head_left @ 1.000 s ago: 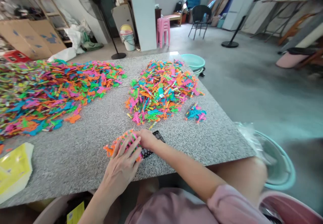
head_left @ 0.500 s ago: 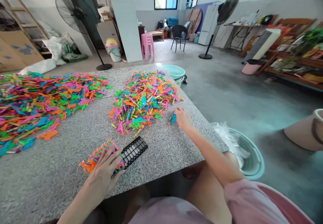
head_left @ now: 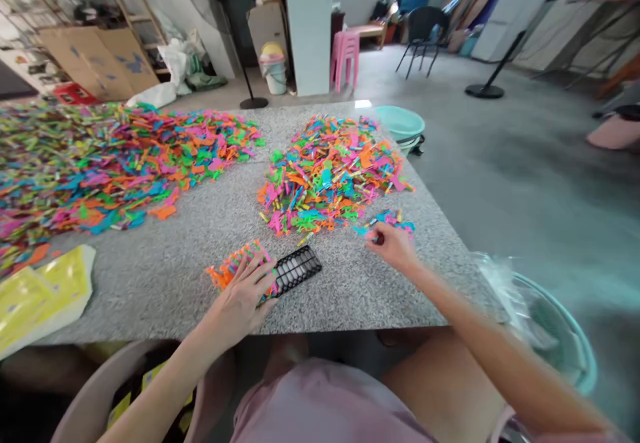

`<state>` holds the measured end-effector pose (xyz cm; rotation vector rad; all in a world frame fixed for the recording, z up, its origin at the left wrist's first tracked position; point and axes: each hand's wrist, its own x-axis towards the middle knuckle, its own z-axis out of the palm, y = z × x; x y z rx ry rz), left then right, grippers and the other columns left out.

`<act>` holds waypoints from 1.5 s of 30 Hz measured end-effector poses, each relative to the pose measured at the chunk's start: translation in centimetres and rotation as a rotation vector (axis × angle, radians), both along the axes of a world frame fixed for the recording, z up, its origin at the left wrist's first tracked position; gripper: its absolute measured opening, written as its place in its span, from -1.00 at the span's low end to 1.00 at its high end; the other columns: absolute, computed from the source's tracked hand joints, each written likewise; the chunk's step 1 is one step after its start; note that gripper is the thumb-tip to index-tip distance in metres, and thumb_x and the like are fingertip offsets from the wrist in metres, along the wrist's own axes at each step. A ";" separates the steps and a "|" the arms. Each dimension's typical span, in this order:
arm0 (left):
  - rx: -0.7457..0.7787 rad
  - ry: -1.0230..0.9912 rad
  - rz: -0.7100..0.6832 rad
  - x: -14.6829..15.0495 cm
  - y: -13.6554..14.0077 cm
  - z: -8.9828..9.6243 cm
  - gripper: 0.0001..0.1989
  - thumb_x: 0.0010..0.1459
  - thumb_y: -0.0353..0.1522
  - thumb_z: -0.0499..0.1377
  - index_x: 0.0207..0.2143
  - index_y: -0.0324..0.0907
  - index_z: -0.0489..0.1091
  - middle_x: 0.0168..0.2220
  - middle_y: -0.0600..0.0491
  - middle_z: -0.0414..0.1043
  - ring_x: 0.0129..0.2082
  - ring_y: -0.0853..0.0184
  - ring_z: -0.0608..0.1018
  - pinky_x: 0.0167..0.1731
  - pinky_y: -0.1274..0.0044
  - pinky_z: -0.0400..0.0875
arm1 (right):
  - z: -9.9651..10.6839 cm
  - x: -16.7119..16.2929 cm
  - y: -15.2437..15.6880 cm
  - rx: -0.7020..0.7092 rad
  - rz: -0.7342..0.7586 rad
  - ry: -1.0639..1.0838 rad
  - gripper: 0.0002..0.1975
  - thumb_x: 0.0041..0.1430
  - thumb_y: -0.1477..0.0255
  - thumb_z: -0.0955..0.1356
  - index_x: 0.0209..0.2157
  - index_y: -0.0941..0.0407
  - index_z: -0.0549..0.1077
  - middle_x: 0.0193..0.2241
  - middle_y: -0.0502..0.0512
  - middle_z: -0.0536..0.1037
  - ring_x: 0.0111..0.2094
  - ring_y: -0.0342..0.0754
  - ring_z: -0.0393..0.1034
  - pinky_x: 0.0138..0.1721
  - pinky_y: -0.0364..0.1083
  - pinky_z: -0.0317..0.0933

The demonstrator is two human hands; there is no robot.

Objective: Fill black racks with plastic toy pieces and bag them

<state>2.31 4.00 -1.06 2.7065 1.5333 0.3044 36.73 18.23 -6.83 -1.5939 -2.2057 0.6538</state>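
Speckled tabletop (head_left: 150,283) | bright toys (head_left: 225,272) beneath left grip (head_left: 243,298), spread flat | right grip (head_left: 397,248) pinching blurred blue piece (head_left: 361,230) at its tip

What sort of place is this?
Looks like a small, informal workshop, perhaps in a home. Big heaps of plastic pieces cover much of a stone-look table, while household-type stuff stands behind: stacked pink stools and a black chair.
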 end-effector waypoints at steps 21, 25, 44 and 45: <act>-0.110 -0.035 0.063 0.6 -0.2 0.5 -0.48 0.07 -0.39 0.21 0.10 -0.25 0.24 0.25 -0.21 0.19 0.37 -0.07 -0.01 0.28 0.02 0.03 | -1.7 -17.1 -7.3 -0.164 0.302 0.111 -0.85 0.05 0.44 0.42 -0.28 0.14 0.49 -0.42 0.07 0.61 -0.38 -0.04 0.49 -0.38 -0.18 0.16; -0.103 -0.014 0.064 0.7 -0.2 0.7 -0.45 0.08 -0.40 0.20 0.14 -0.25 0.21 0.26 -0.20 0.19 0.37 -0.07 0.00 0.28 0.03 0.05 | -1.2 -17.3 -7.0 -0.169 0.352 0.034 -0.83 0.10 0.44 0.39 -0.22 0.16 0.49 -0.37 0.13 0.61 -0.33 -0.01 0.50 -0.35 -0.17 0.18; 0.184 0.068 0.097 -0.3 0.5 -1.6 -0.57 0.29 -0.14 0.05 0.07 -0.20 0.36 0.19 -0.19 0.33 0.27 -0.05 0.26 0.16 0.10 0.29 | -0.2 -12.3 -7.0 0.036 0.387 0.050 -0.66 0.17 0.45 0.37 0.00 0.12 0.38 -0.03 0.18 0.50 -0.01 0.01 0.40 -0.04 -0.12 0.26; 0.203 0.064 0.079 -0.4 0.5 -1.7 -0.58 0.30 -0.15 0.02 0.07 -0.19 0.37 0.19 -0.18 0.33 0.27 -0.03 0.27 0.15 0.11 0.31 | -0.2 -9.6 -6.3 0.073 0.196 0.040 -0.68 0.20 0.44 0.36 0.00 0.10 0.38 0.03 0.19 0.46 0.04 0.01 0.36 0.00 -0.12 0.23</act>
